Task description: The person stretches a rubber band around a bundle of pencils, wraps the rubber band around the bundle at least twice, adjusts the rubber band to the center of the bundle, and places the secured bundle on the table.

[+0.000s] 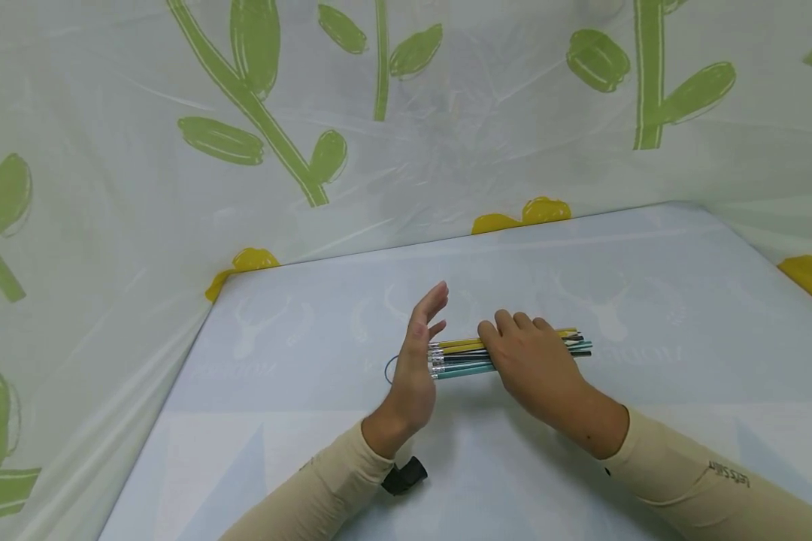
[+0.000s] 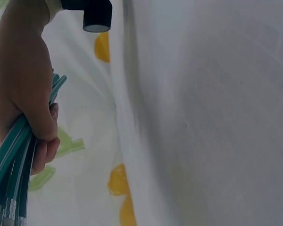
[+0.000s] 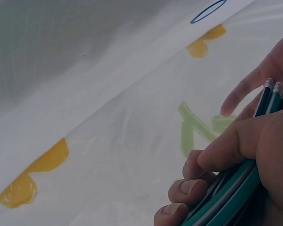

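Observation:
My right hand (image 1: 534,364) grips a bundle of several pencils (image 1: 463,368), yellow, dark and teal, held roughly level above the table. Their tips stick out to the right and the eraser ends point left. Upright at those ends stands my left hand (image 1: 414,368), fingers straight, its palm against or very near the erasers. In the right wrist view the left hand (image 3: 278,63) is behind the erasers and the right hand (image 3: 278,146) curls round the pencils. The left wrist view shows the right hand (image 2: 28,89) on the bundle; the left hand is outside it.
A thin blue ring (image 1: 387,370) lies on the white patterned table (image 1: 325,315), partly hidden by the left hand. A black camera (image 1: 404,476) is at the left wrist. Behind the table hangs a pale sheet (image 1: 501,135) with green leaves and yellow shapes.

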Demonstrator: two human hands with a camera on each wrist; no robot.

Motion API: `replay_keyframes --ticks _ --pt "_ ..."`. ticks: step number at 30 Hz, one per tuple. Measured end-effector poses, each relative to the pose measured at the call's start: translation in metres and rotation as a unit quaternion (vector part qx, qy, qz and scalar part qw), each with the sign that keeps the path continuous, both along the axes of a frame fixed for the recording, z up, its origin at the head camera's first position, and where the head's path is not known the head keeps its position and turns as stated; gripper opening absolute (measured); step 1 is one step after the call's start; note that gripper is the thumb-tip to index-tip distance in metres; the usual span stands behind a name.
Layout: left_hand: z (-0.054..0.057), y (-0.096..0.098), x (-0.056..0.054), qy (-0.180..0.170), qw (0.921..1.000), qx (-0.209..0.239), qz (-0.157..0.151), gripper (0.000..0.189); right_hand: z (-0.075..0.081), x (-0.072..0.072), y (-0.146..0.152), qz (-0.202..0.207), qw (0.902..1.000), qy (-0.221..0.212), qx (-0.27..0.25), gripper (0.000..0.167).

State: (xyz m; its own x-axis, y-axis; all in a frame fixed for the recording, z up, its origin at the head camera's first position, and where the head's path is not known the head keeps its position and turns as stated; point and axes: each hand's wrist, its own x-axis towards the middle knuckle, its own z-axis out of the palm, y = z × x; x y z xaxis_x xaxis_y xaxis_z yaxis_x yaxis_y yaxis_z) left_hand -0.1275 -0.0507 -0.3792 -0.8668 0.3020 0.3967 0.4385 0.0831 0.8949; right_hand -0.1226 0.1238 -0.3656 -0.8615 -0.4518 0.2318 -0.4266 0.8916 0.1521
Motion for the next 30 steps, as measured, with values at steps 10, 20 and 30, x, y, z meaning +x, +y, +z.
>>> replay_keyframes --ticks 10,20,30 --pt "-0.0010 0.0029 0.0055 0.053 0.9979 -0.024 0.027 0.053 -0.0006 0.0028 -0.0011 0.009 0.9999 0.012 0.001 0.041" --pt "-0.0046 0.0039 0.0062 0.066 0.9911 -0.057 0.101 0.044 -0.0005 0.0019 -0.0010 0.004 1.0000 0.005 -0.003 0.041" --pt "-0.0031 0.0043 0.0059 0.008 0.9955 -0.030 0.090 0.044 0.0040 0.0041 -0.0013 0.002 1.0000 -0.006 0.002 0.040"
